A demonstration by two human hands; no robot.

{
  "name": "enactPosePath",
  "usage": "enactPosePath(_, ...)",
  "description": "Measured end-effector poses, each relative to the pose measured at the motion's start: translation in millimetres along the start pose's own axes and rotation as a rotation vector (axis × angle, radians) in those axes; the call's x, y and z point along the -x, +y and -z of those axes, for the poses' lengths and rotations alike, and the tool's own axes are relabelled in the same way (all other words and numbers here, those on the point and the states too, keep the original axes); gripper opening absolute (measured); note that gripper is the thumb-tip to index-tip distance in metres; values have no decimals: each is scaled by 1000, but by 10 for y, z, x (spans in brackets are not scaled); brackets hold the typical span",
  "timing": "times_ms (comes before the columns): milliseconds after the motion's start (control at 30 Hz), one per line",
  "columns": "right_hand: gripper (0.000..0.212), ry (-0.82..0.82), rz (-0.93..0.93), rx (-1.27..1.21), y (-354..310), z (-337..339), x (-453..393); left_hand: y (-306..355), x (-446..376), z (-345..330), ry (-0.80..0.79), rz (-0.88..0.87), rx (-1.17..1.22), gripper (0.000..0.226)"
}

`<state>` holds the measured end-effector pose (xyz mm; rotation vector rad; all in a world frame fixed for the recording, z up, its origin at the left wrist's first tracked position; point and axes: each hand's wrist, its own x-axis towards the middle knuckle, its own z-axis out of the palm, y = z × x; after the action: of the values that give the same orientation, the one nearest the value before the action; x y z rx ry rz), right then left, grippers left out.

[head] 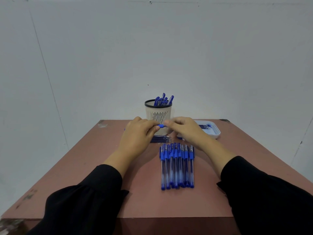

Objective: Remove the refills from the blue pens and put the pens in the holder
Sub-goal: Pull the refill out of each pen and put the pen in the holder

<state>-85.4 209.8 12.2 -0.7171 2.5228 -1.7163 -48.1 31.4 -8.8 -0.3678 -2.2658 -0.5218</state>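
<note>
- Blue pen (pixel 160 125): one is held level between both hands, above the worktop (pixel 84 175) and just in front of the holder (pixel 158 114).
- The grip of the left hand (pixel 140 133) is closed around one end of that pen; the grip of the right hand (pixel 184 128) pinches the other end, so a pulling-apart step is judged to be in hand.
- Whether the refill is already out of this pen cannot be told, as the fingers hide most of it.
- Done so far, by the look of things: several pens (pixel 163 100) stand in the holder, and loose refills (pixel 160 139) lie on the worktop just before it.
- More thin blue pieces lie in the white tray (pixel 217 133) to the right; these are too small to be identified.
- Left to do: a row of capped pens (pixel 177 165) lies side by side near the worktop's middle, apparently untouched.
- The task is judged to be roughly at its midpoint.
</note>
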Motion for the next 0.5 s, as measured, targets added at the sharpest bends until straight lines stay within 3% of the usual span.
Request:
enactPosePath(100,15,-4,60,-13,3,16,-1,-8,-1,2,5,2,-3,22)
enactPosePath(267,40,-6,-30,-36,-23,5,30,15,-2,-8,-8,-13,8,20)
enactPosePath(500,19,-6,48,-17,-11,93,-2,-10,-7,-14,-2,5,-21,22)
